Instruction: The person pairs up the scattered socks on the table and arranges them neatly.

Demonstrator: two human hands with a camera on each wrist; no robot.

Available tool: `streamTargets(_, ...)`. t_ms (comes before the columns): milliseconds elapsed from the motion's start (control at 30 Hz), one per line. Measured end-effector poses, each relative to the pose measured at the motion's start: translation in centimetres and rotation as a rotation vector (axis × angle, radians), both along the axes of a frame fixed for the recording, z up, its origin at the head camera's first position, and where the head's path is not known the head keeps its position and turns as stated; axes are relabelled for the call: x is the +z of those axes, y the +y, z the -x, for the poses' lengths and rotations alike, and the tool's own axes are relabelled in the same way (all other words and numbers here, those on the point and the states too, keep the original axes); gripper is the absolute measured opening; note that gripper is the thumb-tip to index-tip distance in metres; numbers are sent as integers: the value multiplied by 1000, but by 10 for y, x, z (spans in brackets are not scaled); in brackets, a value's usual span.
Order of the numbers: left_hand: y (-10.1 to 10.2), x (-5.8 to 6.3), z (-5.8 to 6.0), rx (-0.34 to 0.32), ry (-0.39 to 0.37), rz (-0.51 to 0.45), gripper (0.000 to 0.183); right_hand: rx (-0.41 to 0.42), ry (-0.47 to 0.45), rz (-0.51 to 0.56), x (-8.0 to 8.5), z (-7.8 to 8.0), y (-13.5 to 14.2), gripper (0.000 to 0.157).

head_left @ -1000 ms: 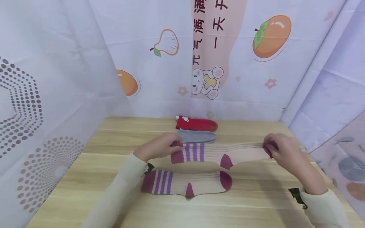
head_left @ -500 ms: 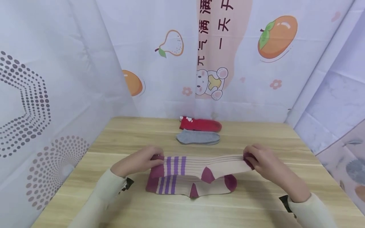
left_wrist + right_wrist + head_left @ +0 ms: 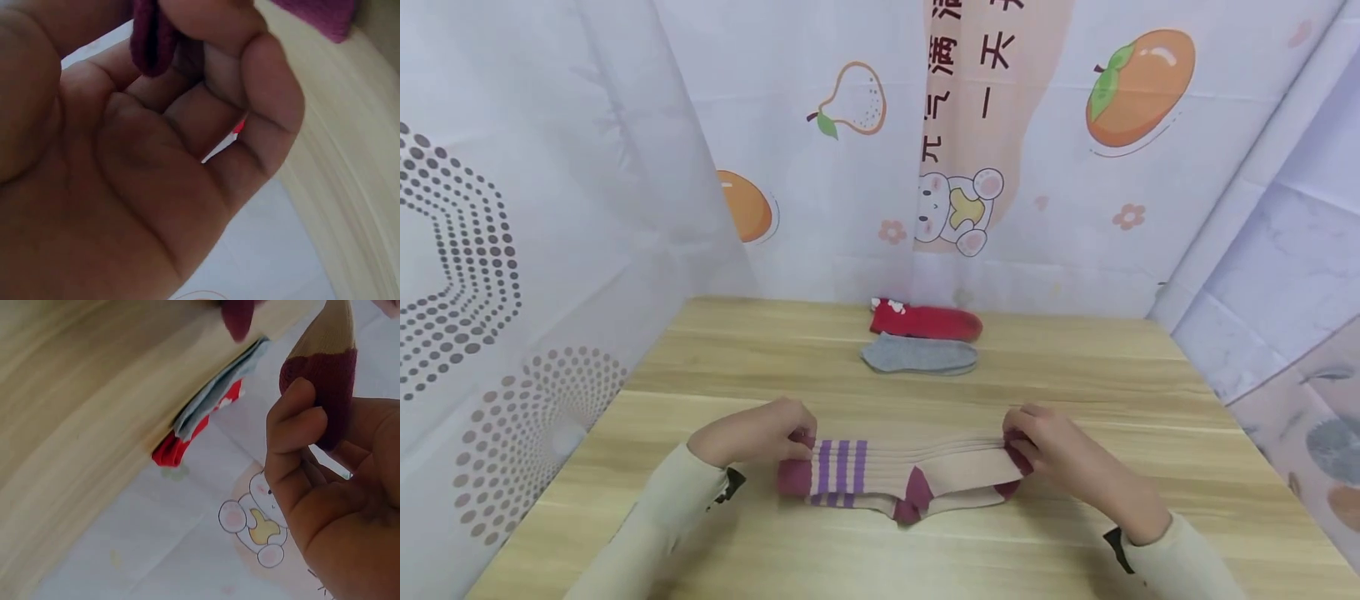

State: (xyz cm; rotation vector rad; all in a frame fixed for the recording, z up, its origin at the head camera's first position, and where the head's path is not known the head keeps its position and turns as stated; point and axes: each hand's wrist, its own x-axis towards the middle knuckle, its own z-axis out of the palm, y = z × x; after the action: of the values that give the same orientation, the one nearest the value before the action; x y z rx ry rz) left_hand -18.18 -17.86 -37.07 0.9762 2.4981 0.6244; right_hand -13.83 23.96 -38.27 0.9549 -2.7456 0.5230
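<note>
A cream sock (image 3: 887,467) with purple stripes and maroon cuff, heel and toe is stretched between both hands. My left hand (image 3: 767,433) pinches its cuff; the left wrist view shows the maroon cuff edge (image 3: 152,47) between thumb and fingers. My right hand (image 3: 1060,450) pinches the toe, and in the right wrist view the maroon toe (image 3: 331,381) sits in its curled fingers. Directly beneath lies a matching sock (image 3: 966,500), mostly covered, with its lower edge showing. Whether the two socks touch along their length I cannot tell.
Farther back on the wooden table (image 3: 700,350) lie a grey sock pair (image 3: 921,355) and, behind it, a red sock pair (image 3: 928,321) with a white figure at one end. Printed white curtains (image 3: 820,208) hang along the back and sides.
Both hands have carried the striped sock left and toward the front, from beside the grey socks to over the matching sock, lowering it. The red and grey socks stay put.
</note>
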Motion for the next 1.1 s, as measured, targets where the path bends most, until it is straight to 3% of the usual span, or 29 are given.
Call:
streamTargets(200,4,-15,-1,29,4,61,21,19,-12,-39,-12,0,-7,26)
streamTargets(333,8,-22,-3,68,0,94,21,-2,-72,-91,-23,0,-9,19)
streamTargets(667,14,-20,-8,123,17,118,23,-34,-49,-140,-31,-2,-11,21)
streamTargets(967,17,-23,-12,190,-8,161,13,-53,-26,-167,-35,-6,-15,19)
streamTargets(1100,18,-20,-12,183,1,148,12,-47,-4,-168,-33,-6,-14,21)
